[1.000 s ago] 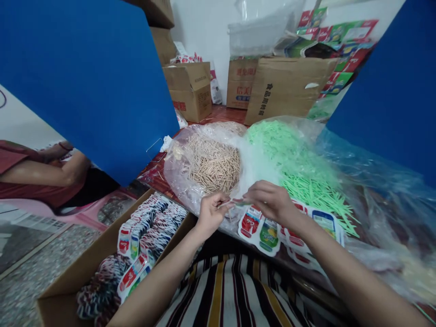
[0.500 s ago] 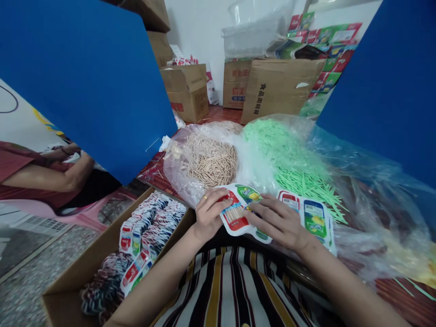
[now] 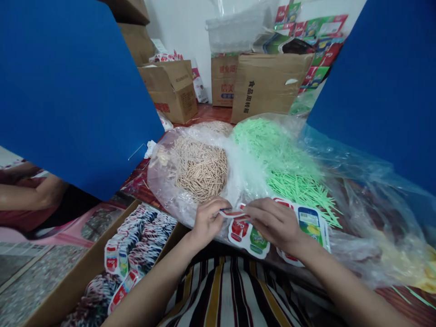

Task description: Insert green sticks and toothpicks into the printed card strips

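Between my hands a printed card (image 3: pixel 233 213) is tilted nearly edge-on. My left hand (image 3: pixel 208 219) pinches its left end, and my right hand (image 3: pixel 274 222) has its fingers closed on its right end. Under it lies a red and green card (image 3: pixel 248 236) near the table's front edge. More cards, one with a blue and yellow label (image 3: pixel 310 225), lie beside and under my right hand. Beyond my hands are a clear bag of thin beige sticks (image 3: pixel 204 175) and a heap of green strips (image 3: pixel 296 184) in plastic.
A carton (image 3: pixel 83 254) packed with rows of cards stands at the lower left. Blue panels (image 3: pixel 68 91) (image 3: pixel 384 100) rise on both sides. Cardboard boxes (image 3: pixel 272 86) stand at the back. Another person's arm (image 3: pixel 30 195) shows at far left.
The card in my hands has turned from facing up to nearly edge-on, uncovering the red and green card below. The view has shifted slightly, moving the scene left.
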Tool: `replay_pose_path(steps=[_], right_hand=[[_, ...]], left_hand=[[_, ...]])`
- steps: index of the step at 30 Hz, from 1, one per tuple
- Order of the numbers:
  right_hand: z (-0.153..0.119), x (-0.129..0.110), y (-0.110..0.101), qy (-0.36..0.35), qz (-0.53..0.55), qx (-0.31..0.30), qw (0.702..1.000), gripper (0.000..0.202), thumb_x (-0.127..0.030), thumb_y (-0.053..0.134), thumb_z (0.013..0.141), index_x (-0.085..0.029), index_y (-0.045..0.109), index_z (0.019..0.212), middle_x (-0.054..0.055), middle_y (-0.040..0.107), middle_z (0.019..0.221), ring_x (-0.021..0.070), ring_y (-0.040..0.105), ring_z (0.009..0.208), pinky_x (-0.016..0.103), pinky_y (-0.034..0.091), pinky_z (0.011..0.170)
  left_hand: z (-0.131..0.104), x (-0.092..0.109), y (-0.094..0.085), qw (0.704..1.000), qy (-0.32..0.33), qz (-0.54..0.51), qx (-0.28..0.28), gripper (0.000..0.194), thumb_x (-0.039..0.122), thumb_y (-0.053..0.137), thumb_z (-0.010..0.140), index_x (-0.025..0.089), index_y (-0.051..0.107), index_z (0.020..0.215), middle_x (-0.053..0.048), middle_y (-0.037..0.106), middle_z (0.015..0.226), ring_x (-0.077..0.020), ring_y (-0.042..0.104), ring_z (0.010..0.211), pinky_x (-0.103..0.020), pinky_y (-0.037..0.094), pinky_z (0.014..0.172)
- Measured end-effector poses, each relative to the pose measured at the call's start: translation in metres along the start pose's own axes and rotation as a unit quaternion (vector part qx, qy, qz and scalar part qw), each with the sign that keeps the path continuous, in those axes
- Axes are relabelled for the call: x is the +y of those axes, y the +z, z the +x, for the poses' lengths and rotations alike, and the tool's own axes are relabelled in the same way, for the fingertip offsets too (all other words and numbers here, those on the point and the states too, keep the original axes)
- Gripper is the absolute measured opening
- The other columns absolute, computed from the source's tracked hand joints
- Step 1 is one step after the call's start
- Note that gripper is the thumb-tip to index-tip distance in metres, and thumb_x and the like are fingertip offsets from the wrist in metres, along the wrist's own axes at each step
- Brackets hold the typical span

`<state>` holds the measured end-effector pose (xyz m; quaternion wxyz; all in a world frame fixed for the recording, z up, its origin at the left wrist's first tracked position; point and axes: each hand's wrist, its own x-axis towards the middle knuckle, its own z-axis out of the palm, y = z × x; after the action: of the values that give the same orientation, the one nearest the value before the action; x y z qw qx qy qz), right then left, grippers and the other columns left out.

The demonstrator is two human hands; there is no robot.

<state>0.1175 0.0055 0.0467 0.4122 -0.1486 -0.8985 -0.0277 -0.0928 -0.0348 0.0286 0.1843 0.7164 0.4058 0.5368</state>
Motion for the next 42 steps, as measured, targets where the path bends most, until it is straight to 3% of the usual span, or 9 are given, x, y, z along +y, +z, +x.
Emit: replay_pose_path(steps=[4, 8, 14, 16, 21, 26, 30, 36, 42], right_hand=[[0.009, 0.012, 0.000, 0.052, 0.036, -0.018, 0.998, 0.035, -0.019, 0.064, 0.082, -0.019, 0.054, 0.116, 0.009, 0.066, 0.098, 0.0164, 0.061, 0.085, 0.029, 0.052, 0.072], [0.020, 0.021, -0.003, 0.074, 0.079, -0.117, 0.987, 0.023, -0.017, 0.052, 0.088, -0.018, 0.058, 0.111, 0.010, 0.064, 0.103, 0.0187, 0.059, 0.095, 0.031, 0.051, 0.077], [0.050, 0.035, -0.014, 0.113, 0.247, -0.314, 0.910, 0.036, -0.005, 0.040, 0.088, -0.021, 0.058, 0.115, 0.007, 0.063, 0.109, 0.0150, 0.060, 0.097, 0.027, 0.048, 0.082], [0.057, 0.039, -0.014, 0.112, 0.249, -0.347, 0.897, 0.033, -0.006, 0.042, 0.088, -0.021, 0.061, 0.111, 0.007, 0.064, 0.106, 0.0149, 0.061, 0.093, 0.026, 0.047, 0.080], [0.061, 0.041, 0.002, 0.087, 0.207, -0.367, 0.902, 0.024, -0.026, 0.043, 0.095, -0.022, 0.067, 0.096, 0.006, 0.066, 0.098, 0.0142, 0.062, 0.086, 0.024, 0.045, 0.072], [0.058, 0.039, 0.024, 0.080, 0.186, -0.421, 0.884, 0.022, -0.027, 0.050, 0.091, -0.018, 0.067, 0.079, 0.003, 0.065, 0.078, 0.0137, 0.061, 0.074, 0.023, 0.041, 0.064], [0.055, 0.038, 0.037, 0.085, 0.208, -0.401, 0.888, 0.018, -0.020, 0.050, 0.090, -0.017, 0.064, 0.079, 0.003, 0.064, 0.077, 0.0127, 0.060, 0.071, 0.023, 0.042, 0.062], [0.056, 0.038, 0.043, 0.104, 0.281, -0.296, 0.907, 0.020, -0.013, 0.046, 0.089, -0.018, 0.064, 0.096, 0.005, 0.066, 0.092, 0.0139, 0.062, 0.086, 0.026, 0.049, 0.074], [0.060, 0.045, 0.047, 0.091, 0.223, -0.268, 0.933, 0.022, -0.011, 0.044, 0.088, -0.019, 0.063, 0.096, 0.005, 0.066, 0.097, 0.0141, 0.062, 0.087, 0.026, 0.050, 0.074]], left_hand=[[0.008, -0.013, 0.008, 0.987, -0.155, -0.048, -0.018, 0.010, 0.021, 0.062, 0.080, 0.015, 0.064, 0.073, -0.003, 0.065, 0.072, -0.0158, 0.060, 0.071, -0.026, 0.046, 0.067], [0.010, -0.025, 0.011, 0.972, -0.220, -0.070, -0.052, 0.012, 0.023, 0.067, 0.076, 0.015, 0.063, 0.070, 0.000, 0.061, 0.068, -0.0141, 0.056, 0.068, -0.024, 0.043, 0.065], [0.004, -0.036, 0.004, 0.939, -0.304, -0.081, -0.139, 0.025, 0.024, 0.071, 0.072, 0.015, 0.053, 0.057, 0.005, 0.049, 0.055, -0.0107, 0.047, 0.057, -0.021, 0.035, 0.054], [-0.001, -0.037, -0.001, 0.931, -0.318, -0.084, -0.157, 0.022, 0.025, 0.070, 0.072, 0.015, 0.056, 0.059, 0.004, 0.052, 0.057, -0.0109, 0.048, 0.058, -0.021, 0.035, 0.053], [-0.012, -0.035, -0.013, 0.929, -0.327, -0.053, -0.166, 0.017, 0.022, 0.067, 0.074, 0.015, 0.057, 0.063, 0.003, 0.055, 0.063, -0.0112, 0.049, 0.061, -0.021, 0.036, 0.053], [-0.017, -0.033, -0.018, 0.947, -0.271, 0.033, -0.166, 0.024, 0.018, 0.062, 0.077, 0.016, 0.048, 0.057, 0.004, 0.048, 0.060, -0.0108, 0.045, 0.060, -0.021, 0.032, 0.054], [-0.021, -0.036, -0.018, 0.948, -0.285, 0.011, -0.144, 0.023, 0.018, 0.062, 0.076, 0.016, 0.050, 0.058, 0.004, 0.047, 0.058, -0.0104, 0.044, 0.057, -0.021, 0.032, 0.053], [-0.020, -0.043, -0.022, 0.937, -0.335, -0.039, -0.088, 0.019, 0.027, 0.069, 0.073, 0.014, 0.058, 0.064, 0.003, 0.052, 0.059, -0.0107, 0.046, 0.058, -0.021, 0.036, 0.053], [-0.017, -0.047, -0.024, 0.911, -0.392, -0.120, -0.040, 0.020, 0.027, 0.072, 0.069, 0.013, 0.059, 0.065, 0.004, 0.053, 0.057, -0.0088, 0.046, 0.054, -0.020, 0.036, 0.051]])
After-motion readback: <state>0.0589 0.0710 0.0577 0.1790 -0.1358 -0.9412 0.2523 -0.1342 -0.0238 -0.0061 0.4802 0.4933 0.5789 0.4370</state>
